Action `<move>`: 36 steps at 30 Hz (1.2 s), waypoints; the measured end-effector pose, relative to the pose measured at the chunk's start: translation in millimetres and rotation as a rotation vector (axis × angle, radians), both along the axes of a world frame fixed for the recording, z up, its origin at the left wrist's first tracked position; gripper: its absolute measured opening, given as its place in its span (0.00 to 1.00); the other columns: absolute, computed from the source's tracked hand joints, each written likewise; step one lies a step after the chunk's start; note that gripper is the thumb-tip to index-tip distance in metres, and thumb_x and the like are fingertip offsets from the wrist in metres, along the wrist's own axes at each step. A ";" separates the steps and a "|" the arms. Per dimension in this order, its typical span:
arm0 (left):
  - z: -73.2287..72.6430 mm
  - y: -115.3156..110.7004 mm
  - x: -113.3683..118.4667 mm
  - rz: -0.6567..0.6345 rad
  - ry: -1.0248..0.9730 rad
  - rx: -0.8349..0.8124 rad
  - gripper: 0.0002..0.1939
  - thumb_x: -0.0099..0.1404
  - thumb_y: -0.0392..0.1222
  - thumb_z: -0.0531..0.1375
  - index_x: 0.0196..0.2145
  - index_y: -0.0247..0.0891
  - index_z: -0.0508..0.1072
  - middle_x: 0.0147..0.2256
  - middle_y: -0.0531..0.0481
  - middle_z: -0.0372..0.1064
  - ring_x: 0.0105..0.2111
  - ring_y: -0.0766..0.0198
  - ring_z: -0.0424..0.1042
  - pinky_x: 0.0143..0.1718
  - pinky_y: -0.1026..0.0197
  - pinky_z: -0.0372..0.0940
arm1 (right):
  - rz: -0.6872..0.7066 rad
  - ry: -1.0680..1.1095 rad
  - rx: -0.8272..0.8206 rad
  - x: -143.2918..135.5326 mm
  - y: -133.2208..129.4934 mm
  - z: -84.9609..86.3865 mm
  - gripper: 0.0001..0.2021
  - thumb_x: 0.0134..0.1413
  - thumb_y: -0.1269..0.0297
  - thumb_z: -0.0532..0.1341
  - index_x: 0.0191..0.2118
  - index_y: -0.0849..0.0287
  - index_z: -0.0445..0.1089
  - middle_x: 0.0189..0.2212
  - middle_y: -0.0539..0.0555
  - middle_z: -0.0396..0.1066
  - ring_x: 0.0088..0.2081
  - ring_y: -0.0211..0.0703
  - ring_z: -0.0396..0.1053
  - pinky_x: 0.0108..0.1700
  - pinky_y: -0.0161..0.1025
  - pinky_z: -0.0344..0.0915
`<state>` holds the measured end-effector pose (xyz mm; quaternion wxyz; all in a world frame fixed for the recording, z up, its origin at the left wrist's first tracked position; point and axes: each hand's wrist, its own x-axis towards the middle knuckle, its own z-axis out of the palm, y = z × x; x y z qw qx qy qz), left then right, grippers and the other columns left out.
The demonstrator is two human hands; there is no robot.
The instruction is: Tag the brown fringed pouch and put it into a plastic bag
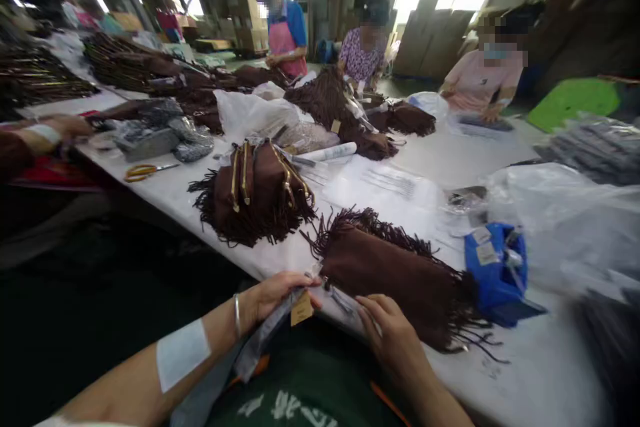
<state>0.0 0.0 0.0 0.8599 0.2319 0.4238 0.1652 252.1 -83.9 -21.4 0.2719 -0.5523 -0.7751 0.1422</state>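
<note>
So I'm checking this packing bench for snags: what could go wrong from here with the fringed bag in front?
1. The brown fringed bag lies at the table edge; a tug from the left hand or right hand might slide it off.
2. Its loose fringe trails beside the blue pouch and could tangle.
3. The paper tag at the left hand could tear.

Far left on the white table (525,373) lie yellow scissors (146,171); a stack of brown fringed bags (254,195) sits centre, a blue pouch (496,271) right.
</note>
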 end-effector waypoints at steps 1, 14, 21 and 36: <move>0.2 -2.7 -0.7 0.009 -0.003 0.008 0.21 0.61 0.44 0.60 0.49 0.30 0.66 0.32 0.39 0.75 0.26 0.62 0.73 0.28 0.65 0.66 | 0.034 -0.027 0.028 -12.7 7.0 -3.8 0.12 0.61 0.66 0.54 0.50 0.56 0.64 0.42 0.56 0.66 0.43 0.47 0.64 0.46 0.45 0.67; 5.4 -30.3 -13.1 0.047 -0.169 0.136 0.18 0.61 0.39 0.61 0.49 0.32 0.68 0.46 0.40 0.69 0.45 0.58 0.69 0.42 0.62 0.67 | 0.171 0.245 -0.119 -60.6 9.9 14.1 0.23 0.57 0.62 0.60 0.57 0.54 0.58 0.50 0.57 0.63 0.50 0.48 0.63 0.52 0.46 0.65; 10.0 -33.3 -15.2 -0.089 0.022 0.248 0.20 0.56 0.37 0.64 0.47 0.33 0.68 0.40 0.43 0.71 0.32 0.64 0.73 0.29 0.68 0.67 | 0.281 0.125 -0.009 -60.2 10.4 4.8 0.10 0.62 0.69 0.52 0.45 0.56 0.67 0.37 0.54 0.70 0.39 0.43 0.65 0.41 0.41 0.67; 68.0 13.3 49.3 -0.326 0.115 0.659 0.24 0.66 0.52 0.53 0.52 0.31 0.65 0.35 0.42 0.73 0.29 0.64 0.73 0.29 0.63 0.67 | 0.174 0.232 0.057 -69.1 7.9 -7.2 0.11 0.60 0.67 0.54 0.48 0.58 0.67 0.43 0.59 0.70 0.46 0.48 0.68 0.46 0.45 0.67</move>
